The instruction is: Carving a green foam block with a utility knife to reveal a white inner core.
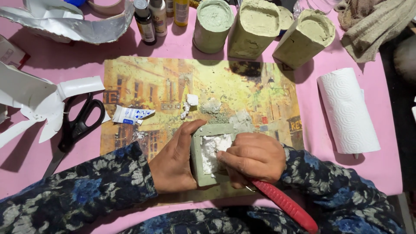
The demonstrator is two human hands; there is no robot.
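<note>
While we are steadying the small green block (pixel 207 167) at six o'clock on the printed mat (pixel 143 93), we are digging the white filling (pixel 215 152) out of its square hollow; our left hand (pixel 173 162) is clasping the block's left side, thumb stretched along its top edge, fingers wrapped round it; our right hand (pixel 253 157) is closed tight on the red-handled tool (pixel 284 206), whose tip is hidden under the knuckles, so we cannot tell how deep it is sitting. We are judging the step in hand to be the scraping-out, partly done, since much white is lining the cavity while crumbs (pixel 188 106) and grey-green dust are lying at twelve o'clock of the block; the next move is calling for short, shallow strokes and a firm left grip, lest the thin walls chip.

Further out, a small white tube (pixel 130 115) is lying at ten o'clock; black scissors (pixel 76 128) are lying at nine o'clock beside cut white plastic (pixel 30 97); three larger green moulds (pixel 255 28) are standing at twelve o'clock, little bottles (pixel 151 17) just left of them; a paper towel roll (pixel 349 112) is lying at two o'clock on the pink table (pixel 43 160).
</note>
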